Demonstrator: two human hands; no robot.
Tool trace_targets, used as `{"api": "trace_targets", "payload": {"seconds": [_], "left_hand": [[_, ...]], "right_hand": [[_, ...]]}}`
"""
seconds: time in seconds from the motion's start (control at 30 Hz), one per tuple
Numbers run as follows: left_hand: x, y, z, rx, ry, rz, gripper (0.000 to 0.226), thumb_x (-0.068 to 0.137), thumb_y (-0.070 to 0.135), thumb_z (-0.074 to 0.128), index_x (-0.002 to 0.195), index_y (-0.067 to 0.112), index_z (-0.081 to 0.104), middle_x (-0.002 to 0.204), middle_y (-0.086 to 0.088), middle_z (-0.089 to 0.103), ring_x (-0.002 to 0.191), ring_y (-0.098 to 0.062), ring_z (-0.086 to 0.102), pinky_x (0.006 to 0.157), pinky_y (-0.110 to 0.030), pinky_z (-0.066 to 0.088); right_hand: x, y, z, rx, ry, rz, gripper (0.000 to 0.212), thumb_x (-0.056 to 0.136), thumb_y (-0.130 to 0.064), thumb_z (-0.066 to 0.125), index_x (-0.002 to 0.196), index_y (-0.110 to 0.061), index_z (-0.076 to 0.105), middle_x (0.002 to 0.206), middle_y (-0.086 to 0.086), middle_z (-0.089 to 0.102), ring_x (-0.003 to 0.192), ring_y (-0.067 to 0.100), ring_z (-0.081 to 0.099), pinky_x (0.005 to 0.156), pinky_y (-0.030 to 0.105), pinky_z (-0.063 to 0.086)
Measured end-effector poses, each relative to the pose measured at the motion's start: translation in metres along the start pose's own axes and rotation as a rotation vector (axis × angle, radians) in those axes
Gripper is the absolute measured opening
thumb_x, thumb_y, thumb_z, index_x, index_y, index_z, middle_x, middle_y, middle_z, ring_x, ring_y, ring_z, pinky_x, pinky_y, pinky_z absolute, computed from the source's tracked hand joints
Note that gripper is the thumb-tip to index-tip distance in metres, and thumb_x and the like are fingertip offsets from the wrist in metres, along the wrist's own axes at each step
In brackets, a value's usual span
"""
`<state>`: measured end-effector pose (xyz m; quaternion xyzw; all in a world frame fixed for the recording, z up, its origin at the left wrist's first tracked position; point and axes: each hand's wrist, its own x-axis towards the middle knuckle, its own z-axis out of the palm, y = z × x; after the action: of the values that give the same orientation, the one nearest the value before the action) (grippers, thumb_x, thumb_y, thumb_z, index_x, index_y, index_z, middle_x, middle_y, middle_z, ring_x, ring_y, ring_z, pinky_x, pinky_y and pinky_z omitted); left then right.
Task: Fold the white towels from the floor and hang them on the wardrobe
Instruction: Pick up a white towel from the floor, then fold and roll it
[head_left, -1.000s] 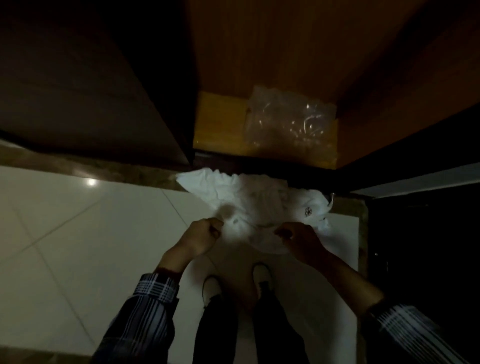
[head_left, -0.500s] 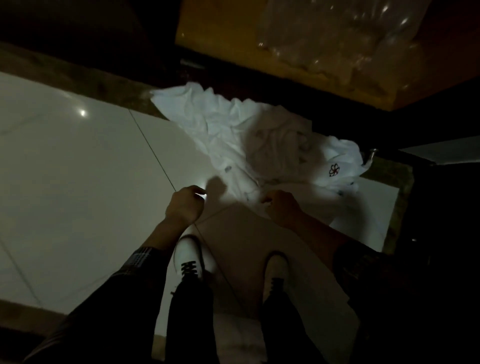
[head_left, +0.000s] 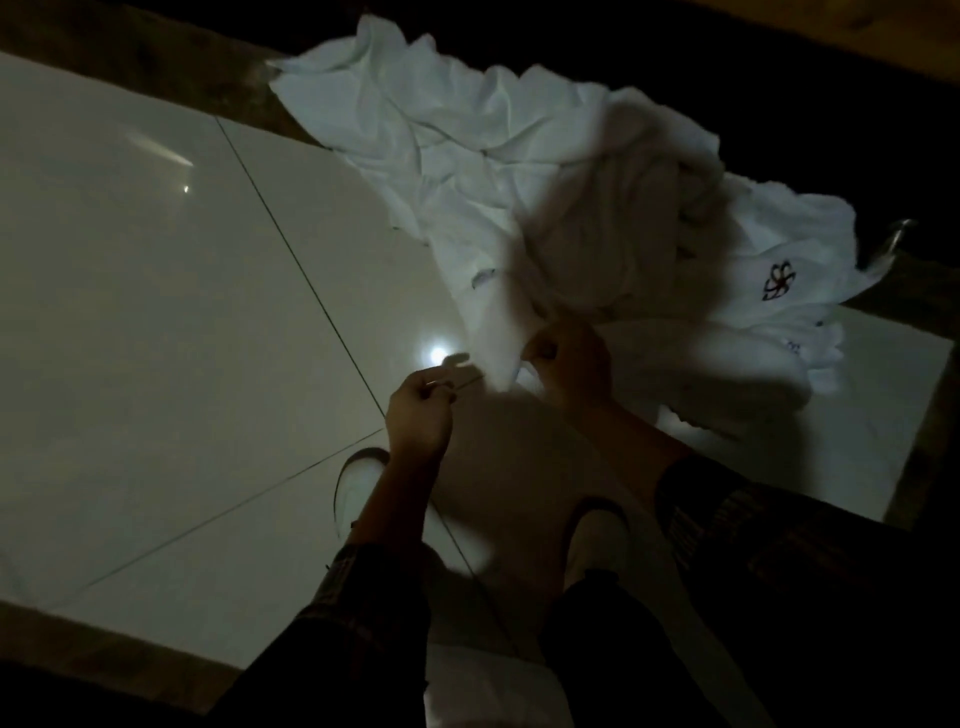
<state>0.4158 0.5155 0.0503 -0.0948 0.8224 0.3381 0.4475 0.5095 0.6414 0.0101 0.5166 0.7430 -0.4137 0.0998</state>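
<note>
On the left, the pale glossy floor (head_left: 156, 322) stretched out in large tiles, with a small bright glint of light reflected on it just ahead of the hands. The left hand (head_left: 420, 415) hung over the tiles with its fingers curled in, the thumb and forefinger pinching what looked like a thin thread or a fine edge running toward the cloth; the dim light made it impossible to say which. A white shoe (head_left: 358, 491) showed just below that wrist. To the right, close beside it but apart, the right hand (head_left: 569, 361) was clenched around the near edge of the white towels (head_left: 493, 156), which lay crumpled in a heap on the floor, spreading up and to the right from the hands. A dark flower-like emblem (head_left: 777, 281) marked the cloth at its right side. A second shoe (head_left: 597, 535) sat below the right forearm.
</note>
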Motion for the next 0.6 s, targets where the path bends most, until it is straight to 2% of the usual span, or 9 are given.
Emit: {"api": "trace_targets", "payload": {"seconds": [0.07,0.17,0.23,0.33,0.4,0.47,0.53,0.6], "left_hand": [[-0.005,-0.001,0.006,-0.017,-0.02,-0.021,0.023,0.09,0.006,0.051,0.105,0.018,0.063,0.104,-0.007,0.067,0.1,-0.024,0.063,0.096,-0.046,0.049],[-0.022,0.008,0.008,-0.006,-0.058,0.001,0.017,0.09,0.009,0.054,0.093,0.025,0.06,0.101,-0.007,0.066,0.101,-0.025,0.062,0.097,-0.048,0.048],[-0.037,0.022,0.005,-0.002,-0.097,-0.008,0.025,0.09,0.009,0.057,0.079,0.03,0.05,0.088,-0.003,0.063,0.096,-0.023,0.06,0.096,-0.049,0.047],[-0.064,0.048,-0.002,-0.051,-0.16,-0.068,0.027,0.091,0.015,0.061,0.074,0.027,0.044,0.077,0.001,0.057,0.09,-0.023,0.058,0.095,-0.046,0.046],[-0.087,0.071,-0.012,-0.083,-0.187,-0.085,0.017,0.092,0.017,0.061,0.08,0.021,0.049,0.075,-0.001,0.055,0.088,-0.025,0.056,0.093,-0.046,0.048],[-0.112,0.096,-0.023,-0.152,-0.194,-0.057,0.007,0.091,0.015,0.061,0.096,0.014,0.055,0.076,-0.004,0.056,0.082,-0.025,0.057,0.09,-0.046,0.05],[-0.141,0.125,-0.037,-0.258,-0.195,-0.04,0.037,0.091,0.011,0.061,0.126,0.009,0.047,0.08,-0.004,0.059,0.077,-0.021,0.059,0.078,-0.035,0.055],[-0.173,0.157,-0.055,-0.331,-0.181,0.029,0.049,0.091,0.008,0.061,0.135,0.009,0.04,0.083,-0.005,0.061,0.079,-0.019,0.062,0.068,-0.025,0.055]], "right_hand": [[-0.007,0.0,-0.003,0.077,0.015,0.037,0.019,0.086,-0.005,0.061,0.104,0.001,0.061,0.107,0.019,0.061,0.102,0.032,0.056,0.074,0.026,0.033],[-0.023,-0.011,-0.018,0.28,-0.085,0.138,0.044,0.082,0.0,0.059,0.123,-0.001,0.042,0.114,0.016,0.053,0.103,0.032,0.054,0.075,0.031,0.038],[-0.033,-0.022,-0.037,0.413,-0.14,0.192,0.056,0.077,-0.003,0.059,0.13,0.001,0.042,0.117,0.015,0.052,0.109,0.03,0.053,0.079,0.029,0.04],[-0.052,-0.04,-0.077,0.389,-0.273,0.156,0.07,0.063,-0.012,0.056,0.132,-0.002,0.05,0.115,0.014,0.055,0.105,0.022,0.05,0.079,0.024,0.037],[-0.066,-0.054,-0.107,0.366,-0.296,0.109,0.062,0.066,-0.008,0.06,0.127,0.0,0.055,0.104,0.01,0.055,0.094,0.016,0.053,0.069,0.023,0.04],[-0.083,-0.071,-0.139,0.409,-0.289,0.06,0.042,0.084,0.005,0.06,0.125,0.0,0.056,0.099,0.007,0.056,0.083,0.006,0.056,0.062,0.017,0.042],[-0.104,-0.091,-0.173,0.445,-0.298,0.006,0.022,0.092,-0.002,0.056,0.112,-0.007,0.062,0.096,0.004,0.06,0.085,0.008,0.057,0.068,0.019,0.043],[-0.126,-0.116,-0.206,0.501,-0.268,-0.004,0.008,0.093,-0.011,0.057,0.091,-0.014,0.065,0.091,0.006,0.065,0.086,0.014,0.06,0.073,0.026,0.048]]}}
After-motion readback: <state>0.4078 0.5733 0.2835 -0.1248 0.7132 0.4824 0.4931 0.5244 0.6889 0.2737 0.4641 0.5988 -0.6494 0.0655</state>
